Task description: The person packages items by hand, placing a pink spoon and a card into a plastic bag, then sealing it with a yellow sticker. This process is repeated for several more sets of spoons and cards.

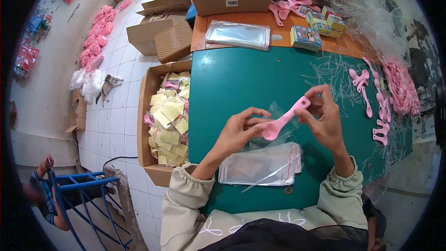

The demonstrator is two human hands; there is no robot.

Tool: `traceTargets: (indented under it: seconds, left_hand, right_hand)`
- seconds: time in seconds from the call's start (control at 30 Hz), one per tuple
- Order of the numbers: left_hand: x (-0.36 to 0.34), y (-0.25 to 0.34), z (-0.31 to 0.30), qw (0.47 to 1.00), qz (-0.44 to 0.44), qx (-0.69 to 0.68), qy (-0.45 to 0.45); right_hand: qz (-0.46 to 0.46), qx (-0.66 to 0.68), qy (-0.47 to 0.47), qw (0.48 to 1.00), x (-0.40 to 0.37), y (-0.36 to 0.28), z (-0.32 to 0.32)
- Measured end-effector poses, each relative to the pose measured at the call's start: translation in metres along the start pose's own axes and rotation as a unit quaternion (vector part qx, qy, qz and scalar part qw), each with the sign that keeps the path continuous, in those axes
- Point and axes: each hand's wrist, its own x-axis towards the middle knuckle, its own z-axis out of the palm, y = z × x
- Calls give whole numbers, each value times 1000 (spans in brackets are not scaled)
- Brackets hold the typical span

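Observation:
A pink plastic spoon is held slantwise over the green table, its bowl to the lower left. My right hand pinches the handle end, close by the hole. At the bowl, my left hand has thumb and fingers closed on the spoon's edge. Thin clear film, which looks like a plastic bag, shows behind the spoon and around the left fingertips. Just below the hands lies a stack of clear plastic bags on the table.
At left, a cardboard box holds many packed pink spoons and yellow cards. Loose pink spoons and plastic strips lie right. Behind are more clear bags, card stacks and an open carton. A cat is on the floor.

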Motion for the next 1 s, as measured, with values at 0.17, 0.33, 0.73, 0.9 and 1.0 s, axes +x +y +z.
traceTargets:
  seconds: [0.17, 0.33, 0.73, 0.9, 1.0]
  left_hand:
    - [0, 7, -5, 991, -28, 122, -51]
    - [1, 29, -6, 998, 8, 19, -57]
    - [0, 44, -13, 993, 99, -14, 59]
    - [2, 44, -17, 994, 87, -13, 64]
    - [4, 42, -16, 994, 89, -5, 70]
  right_hand:
    - [-67, -41, 16, 997, -2, 1, 5]
    - [-163, -72, -68, 982, 12, -6, 0]
    - [-7, -479, 150, 865, 216, 167, -143]
    - [48, -550, 206, 808, 204, 149, -121]
    - [-42, -593, 262, 760, 190, 141, -113]
